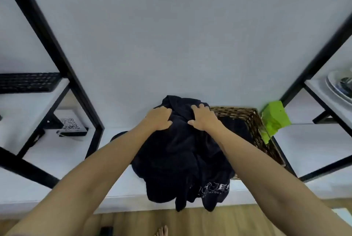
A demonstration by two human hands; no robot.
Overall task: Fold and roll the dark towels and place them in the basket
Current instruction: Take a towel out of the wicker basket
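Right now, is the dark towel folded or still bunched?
Bunched: the dark towel lies crumpled, hanging over the shelf edge, gripped by the left hand and right hand.

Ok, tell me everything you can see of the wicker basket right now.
The basket is woven from brown wicker-like strands, rectangular, and stands upright on the white shelf, to the right of the dark towel pile. The pile covers its left side, and the right forearm crosses its near end. Its inside looks dark; I cannot tell what is in it. A green object lies against its far right rim. Neither hand touches it.
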